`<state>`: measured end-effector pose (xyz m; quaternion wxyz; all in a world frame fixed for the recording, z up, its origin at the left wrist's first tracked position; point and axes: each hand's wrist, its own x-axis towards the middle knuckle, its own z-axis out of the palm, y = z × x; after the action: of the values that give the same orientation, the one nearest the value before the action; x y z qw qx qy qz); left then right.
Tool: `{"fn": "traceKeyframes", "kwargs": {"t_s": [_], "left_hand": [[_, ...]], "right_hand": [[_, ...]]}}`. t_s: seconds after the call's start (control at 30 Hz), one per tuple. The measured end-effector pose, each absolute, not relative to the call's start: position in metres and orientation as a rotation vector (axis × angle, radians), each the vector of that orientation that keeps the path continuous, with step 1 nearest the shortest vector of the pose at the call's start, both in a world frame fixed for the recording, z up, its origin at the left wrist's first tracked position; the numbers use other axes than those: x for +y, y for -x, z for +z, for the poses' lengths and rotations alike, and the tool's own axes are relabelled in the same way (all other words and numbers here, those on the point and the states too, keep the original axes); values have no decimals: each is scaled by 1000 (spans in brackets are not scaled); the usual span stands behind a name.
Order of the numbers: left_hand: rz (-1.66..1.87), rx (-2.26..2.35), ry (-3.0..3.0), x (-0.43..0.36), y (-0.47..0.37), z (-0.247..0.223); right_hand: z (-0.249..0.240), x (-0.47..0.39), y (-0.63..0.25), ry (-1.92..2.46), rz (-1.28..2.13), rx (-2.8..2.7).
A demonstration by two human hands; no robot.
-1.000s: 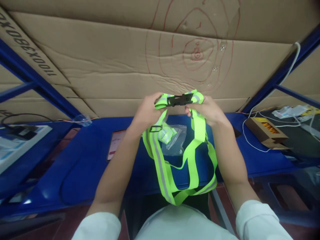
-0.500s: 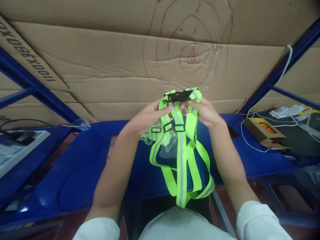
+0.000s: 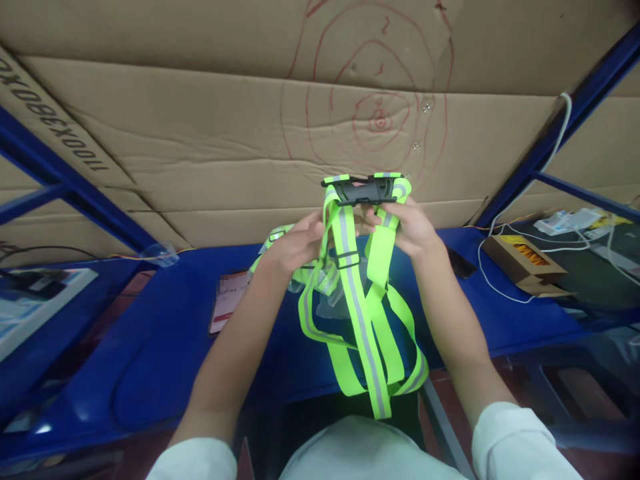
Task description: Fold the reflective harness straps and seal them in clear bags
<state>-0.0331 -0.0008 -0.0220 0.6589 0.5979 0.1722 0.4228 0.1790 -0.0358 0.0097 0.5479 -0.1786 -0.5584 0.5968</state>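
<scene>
A neon-yellow reflective safety vest (image 3: 356, 293) of straps with grey stripes hangs in front of me, its lower loops falling past the table's front edge. At its top is a black plastic buckle (image 3: 366, 192), fastened. My right hand (image 3: 413, 228) is closed on the strap just below the buckle's right end. My left hand (image 3: 300, 241) is closed at the left straps, its fingertips partly hidden behind them. Behind my left wrist, another length of neon strap (image 3: 275, 236) with a black slider shows. Clear plastic bags (image 3: 334, 303) lie on the table behind the straps.
The blue table (image 3: 165, 347) backs onto a cardboard wall (image 3: 210, 147) with red rings drawn on it. A phone with a lit screen (image 3: 230, 300) lies left, a dark phone-like object (image 3: 461, 264) right. Further right are an open cardboard box (image 3: 530, 263) and a white cable (image 3: 500, 288).
My left hand has moved left and down, away from the buckle, and strap now shows behind its wrist. The front strap has swung right at its lower end. My right hand stays near the buckle.
</scene>
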Motion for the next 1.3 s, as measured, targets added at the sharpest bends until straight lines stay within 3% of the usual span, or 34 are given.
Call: {"fn": "traceKeyframes", "kwargs": {"t_s": [0.4,0.7,1.07,1.3], "left_hand": [[1070,373,-1324,-4,21,-21],[1131,522,-1398,-3,17,-23],[1146,434,-1344,6,15,-34],[1114,593,-1373,0,10,-36]], "right_hand": [[8,-36,-178,501,1446,-1640],[-8,-24,-172,642,1400,-1516],[-18,-15,-156,825,580,-1792],[4,-28,-185,874,218,-1966]]}}
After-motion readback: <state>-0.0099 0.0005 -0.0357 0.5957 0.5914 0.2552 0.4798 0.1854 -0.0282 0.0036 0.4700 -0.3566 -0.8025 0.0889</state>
